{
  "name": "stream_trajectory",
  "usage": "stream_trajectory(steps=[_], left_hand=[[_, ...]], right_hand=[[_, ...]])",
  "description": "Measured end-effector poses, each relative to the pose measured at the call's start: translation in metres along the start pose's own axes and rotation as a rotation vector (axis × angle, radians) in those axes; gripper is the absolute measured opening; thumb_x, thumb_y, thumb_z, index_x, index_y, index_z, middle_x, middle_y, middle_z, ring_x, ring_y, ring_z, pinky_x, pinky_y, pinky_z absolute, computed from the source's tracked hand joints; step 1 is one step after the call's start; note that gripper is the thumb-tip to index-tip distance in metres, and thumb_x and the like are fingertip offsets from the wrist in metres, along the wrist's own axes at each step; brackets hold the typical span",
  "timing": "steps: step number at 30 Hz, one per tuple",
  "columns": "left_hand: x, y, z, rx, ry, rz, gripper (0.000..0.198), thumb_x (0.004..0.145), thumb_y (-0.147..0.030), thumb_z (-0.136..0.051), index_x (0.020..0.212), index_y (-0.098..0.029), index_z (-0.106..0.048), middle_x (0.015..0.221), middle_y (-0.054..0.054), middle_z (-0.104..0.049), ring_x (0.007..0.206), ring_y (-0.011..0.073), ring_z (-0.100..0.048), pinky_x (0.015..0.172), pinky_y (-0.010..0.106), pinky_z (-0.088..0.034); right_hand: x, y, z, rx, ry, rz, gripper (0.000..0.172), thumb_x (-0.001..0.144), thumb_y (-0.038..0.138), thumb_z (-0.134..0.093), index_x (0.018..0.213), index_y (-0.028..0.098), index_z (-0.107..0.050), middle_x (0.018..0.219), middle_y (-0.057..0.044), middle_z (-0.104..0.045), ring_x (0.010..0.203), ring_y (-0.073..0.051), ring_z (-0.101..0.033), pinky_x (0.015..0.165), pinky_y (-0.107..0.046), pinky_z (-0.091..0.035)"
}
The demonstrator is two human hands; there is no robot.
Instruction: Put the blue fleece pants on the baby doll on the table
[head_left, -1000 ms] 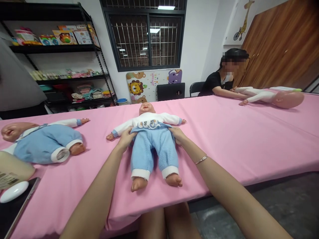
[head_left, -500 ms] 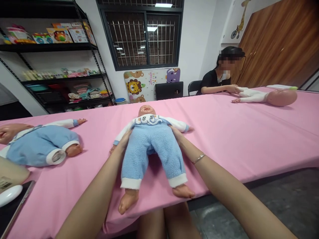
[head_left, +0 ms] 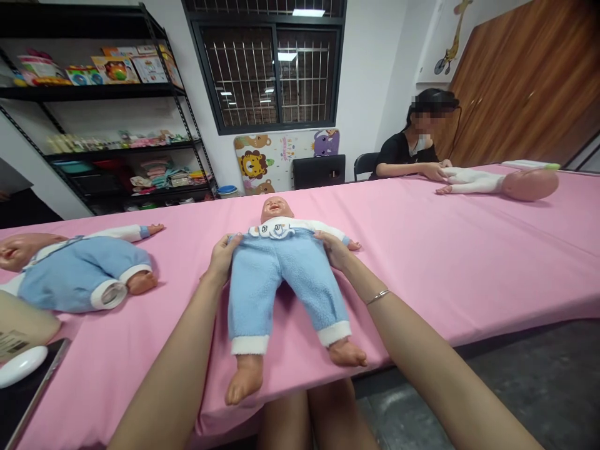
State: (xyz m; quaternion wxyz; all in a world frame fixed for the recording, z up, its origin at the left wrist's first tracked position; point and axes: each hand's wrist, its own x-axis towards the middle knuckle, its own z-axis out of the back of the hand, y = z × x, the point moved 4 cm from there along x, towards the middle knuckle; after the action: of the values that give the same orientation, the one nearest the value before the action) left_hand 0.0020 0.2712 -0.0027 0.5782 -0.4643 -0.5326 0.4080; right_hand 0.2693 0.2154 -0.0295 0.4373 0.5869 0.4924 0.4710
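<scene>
A baby doll (head_left: 276, 208) lies on its back in front of me, feet towards me at the table edge. It wears a white long-sleeved top and fluffy blue overalls (head_left: 281, 262) with white cuffs and an animal face on the bib. My left hand (head_left: 224, 253) pinches the overalls' side at the waist and pulls the cloth outward. On the opposite side my right hand (head_left: 335, 249) is closed on the waist cloth, its fingertips partly hidden. The doll's arm on my left is mostly covered by my hand and forearm.
Another doll (head_left: 79, 269) in blue overalls lies at the left on the pink-covered table (head_left: 422, 262). Near it are a bottle (head_left: 28, 325) and a white oval object (head_left: 23, 367). Across the table, a person (head_left: 403, 153) handles a third doll (head_left: 478, 181) in white.
Both hands have come up from the doll's sides and now grip the overalls' waist, stretching it sideways. The doll's head shows more, and its legs have shifted slightly.
</scene>
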Motion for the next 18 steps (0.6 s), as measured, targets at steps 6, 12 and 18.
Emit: stream_trajectory(steps=[6,12,18], left_hand=[[-0.008,0.004,-0.029,0.281,0.212,-0.138,0.043,0.073,-0.05,-0.059,0.101,-0.017,-0.058,0.098,0.005,-0.063,0.094,0.0207,-0.055,0.082,0.03,-0.042],[-0.006,0.003,-0.04,0.456,0.269,-0.239,0.037,0.08,-0.049,-0.05,0.091,-0.016,-0.061,0.094,0.005,-0.064,0.092,0.0238,-0.055,0.085,0.035,-0.04],[0.001,0.013,-0.024,0.225,0.241,-0.052,0.036,0.074,-0.046,-0.058,0.091,-0.015,-0.059,0.09,0.004,-0.062,0.087,0.02,-0.055,0.079,0.029,-0.041]], right_hand=[[-0.001,0.0,-0.012,-0.23,-0.002,0.183,0.034,0.065,0.043,-0.067,0.083,0.015,-0.061,0.083,-0.001,-0.061,0.081,-0.016,-0.053,0.074,-0.027,-0.041],[0.004,-0.004,-0.02,-0.306,-0.085,0.209,0.03,0.065,0.044,-0.065,0.066,0.016,-0.052,0.063,0.004,-0.049,0.064,-0.012,-0.044,0.062,-0.025,-0.034],[0.005,-0.001,-0.01,0.251,0.079,-0.069,0.027,0.06,0.031,-0.072,0.077,0.017,-0.058,0.075,0.001,-0.06,0.07,-0.013,-0.053,0.068,-0.025,-0.041]])
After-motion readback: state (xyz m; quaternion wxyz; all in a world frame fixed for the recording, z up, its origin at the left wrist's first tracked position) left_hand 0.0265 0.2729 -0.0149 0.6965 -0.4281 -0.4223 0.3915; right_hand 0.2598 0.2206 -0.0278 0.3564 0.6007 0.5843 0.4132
